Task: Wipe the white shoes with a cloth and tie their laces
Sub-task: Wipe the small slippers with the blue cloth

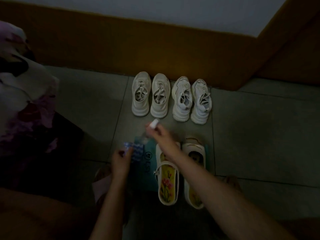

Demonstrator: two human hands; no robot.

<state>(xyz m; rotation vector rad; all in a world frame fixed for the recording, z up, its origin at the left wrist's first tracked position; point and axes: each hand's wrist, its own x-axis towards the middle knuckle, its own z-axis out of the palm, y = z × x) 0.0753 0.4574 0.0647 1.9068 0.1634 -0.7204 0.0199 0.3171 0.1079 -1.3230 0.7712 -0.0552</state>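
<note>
White shoes [159,101] stand beyond right grip [161,135] pinching a cap [154,123]; left grip [120,159] holds a bottle [137,150].

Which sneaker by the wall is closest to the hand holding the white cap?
The second sneaker from the left. Its heel lies just beyond the cap in the right hand; the other three sit farther to the sides.

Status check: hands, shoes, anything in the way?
Left hand grips bottle; right hand pinches white cap. White shoes in a row by the wall, untouched, laces look loose. Slippers lie between hands and shoes.
</note>
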